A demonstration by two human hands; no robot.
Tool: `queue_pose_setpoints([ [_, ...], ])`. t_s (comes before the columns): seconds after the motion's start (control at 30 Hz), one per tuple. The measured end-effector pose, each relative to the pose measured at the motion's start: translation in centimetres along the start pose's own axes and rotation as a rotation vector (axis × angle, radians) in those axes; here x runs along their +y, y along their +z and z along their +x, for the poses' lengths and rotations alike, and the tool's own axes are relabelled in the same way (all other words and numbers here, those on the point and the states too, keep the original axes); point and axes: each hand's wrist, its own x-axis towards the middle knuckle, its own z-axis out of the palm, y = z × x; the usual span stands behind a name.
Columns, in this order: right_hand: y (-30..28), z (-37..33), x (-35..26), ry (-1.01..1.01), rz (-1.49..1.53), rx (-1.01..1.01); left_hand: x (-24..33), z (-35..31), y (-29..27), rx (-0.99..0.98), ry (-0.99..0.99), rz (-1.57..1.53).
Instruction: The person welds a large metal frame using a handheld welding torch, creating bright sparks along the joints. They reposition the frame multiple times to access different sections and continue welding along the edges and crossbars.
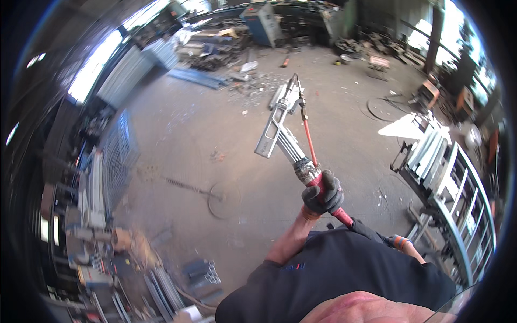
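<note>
I hold a long-handled power tool [288, 142] slanting away from my chest, with a silver slotted metal body, a red grip and an orange-red hose along its side. My left hand [323, 194], in a dark grey glove, is wrapped round the red grip just behind the taped joint. Close to my dark shirt, my right hand [371, 230], in a black glove with an orange-and-grey cuff, closes on the rear end of the tool; its fingers are hard to make out. The tool's head points up and away, over the floor.
A metal rack [458, 210] with pale bars stands at the right. Scrap metal [207, 48] and a blue-grey cabinet [262, 24] are at the back. A coiled cable [223, 202] lies on the floor. Stacked metal profiles [202, 272] lie lower left, near cluttered shelving.
</note>
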Motion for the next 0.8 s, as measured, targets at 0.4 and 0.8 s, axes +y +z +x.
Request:
queue_pose_setpoints([
  [0.4,19.2,9.3,-11.8,0.158,1.068,-0.24,4.0,13.5,-11.9,-0.044,-0.481,0.043],
  [0.8,-8.2,5.5,-31.3,-0.422,1.713,0.632,-12.7,12.8,-30.1,0.1,-1.448,0.781],
])
